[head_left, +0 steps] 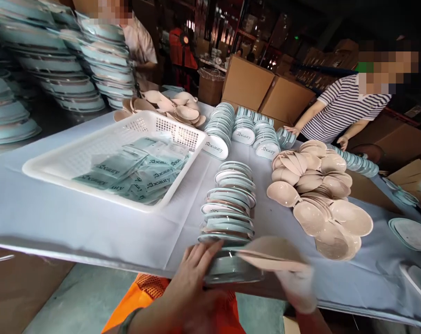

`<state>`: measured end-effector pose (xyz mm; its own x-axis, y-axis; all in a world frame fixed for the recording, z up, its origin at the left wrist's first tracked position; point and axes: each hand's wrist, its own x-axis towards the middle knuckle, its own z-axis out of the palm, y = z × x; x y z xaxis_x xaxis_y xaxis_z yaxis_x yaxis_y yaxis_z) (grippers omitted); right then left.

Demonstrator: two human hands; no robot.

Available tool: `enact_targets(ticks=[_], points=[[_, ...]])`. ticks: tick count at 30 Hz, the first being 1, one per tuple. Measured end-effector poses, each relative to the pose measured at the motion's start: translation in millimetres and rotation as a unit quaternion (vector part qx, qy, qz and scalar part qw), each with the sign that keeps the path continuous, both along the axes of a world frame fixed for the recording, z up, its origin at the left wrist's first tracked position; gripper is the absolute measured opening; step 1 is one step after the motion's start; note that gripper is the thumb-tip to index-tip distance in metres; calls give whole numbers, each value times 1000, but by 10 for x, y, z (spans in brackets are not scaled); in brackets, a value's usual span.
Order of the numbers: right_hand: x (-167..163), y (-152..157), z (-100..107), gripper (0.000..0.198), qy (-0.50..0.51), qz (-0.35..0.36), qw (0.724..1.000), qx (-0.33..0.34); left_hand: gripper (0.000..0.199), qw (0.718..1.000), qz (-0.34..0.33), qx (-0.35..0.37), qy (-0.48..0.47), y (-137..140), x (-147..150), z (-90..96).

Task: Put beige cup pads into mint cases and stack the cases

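At the near table edge, my left hand (193,273) has its fingers over the left side of a clear plastic case (231,265), thumb low at its front. My right hand (299,287), in a white glove and blurred, holds a beige spoon-shaped dish (276,253) tilted over the right end of that case. Directly behind the case runs a row of pale-green, round-lidded cases (227,204) standing on edge. To the right lies a heap of beige spoon-shaped dishes (311,215), overlapping each other.
A white basket (95,197) holds printed green packets (137,167). Behind it are more beige dishes (175,109) and rows of "beauty" cases (217,130). Tall stacks (106,60) stand left; cardboard boxes (248,83) stand at the back. A co-worker in a striped shirt (346,106) touches cases.
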<state>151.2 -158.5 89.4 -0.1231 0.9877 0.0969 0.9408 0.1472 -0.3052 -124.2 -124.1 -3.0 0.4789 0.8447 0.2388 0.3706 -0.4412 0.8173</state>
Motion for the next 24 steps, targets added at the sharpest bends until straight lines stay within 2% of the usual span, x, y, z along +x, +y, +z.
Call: enact_targets(ticks=[2, 4, 5, 7, 9, 11, 12, 14, 17, 19, 22, 24], points=[[-73, 20, 8, 55, 68, 40, 996, -40, 74, 1000, -23, -13, 5, 74, 17, -120], [-130, 45, 115, 53, 88, 97, 986, -103, 67, 998, -52, -30, -16, 178, -4, -126], [-161, 62, 187, 48, 53, 125, 982, -131, 66, 997, -64, -38, -26, 221, -21, -112], [-254, 117, 307, 28, -99, 175, 965, -168, 67, 995, -81, -46, -42, 270, -47, -95], [-391, 202, 347, 11, -270, 203, 922, -190, 73, 993, -96, -42, -54, 276, -56, -125], [-528, 298, 317, 17, -370, 205, 887, -184, 73, 994, -90, -31, -57, 263, -62, -187], [-577, 335, 295, 19, -380, 203, 884, -180, 71, 995, -80, -27, -57, 256, -69, -217], [-617, 362, 272, 24, -347, 214, 895, -179, 67, 996, -60, -26, -54, 249, -95, -248], [-605, 298, 307, 31, -302, 231, 901, -210, 63, 996, -60, -32, -60, 257, -143, -214], [-633, 254, 324, 20, -337, 189, 897, -213, 61, 995, -68, -32, -65, 279, -172, -176], [-687, 268, 270, 30, -392, 89, 891, -210, 64, 995, -77, -42, -53, 330, -208, -186], [-604, 306, 229, 29, -351, 105, 906, -210, 66, 996, -65, -36, -50, 353, -226, -251]])
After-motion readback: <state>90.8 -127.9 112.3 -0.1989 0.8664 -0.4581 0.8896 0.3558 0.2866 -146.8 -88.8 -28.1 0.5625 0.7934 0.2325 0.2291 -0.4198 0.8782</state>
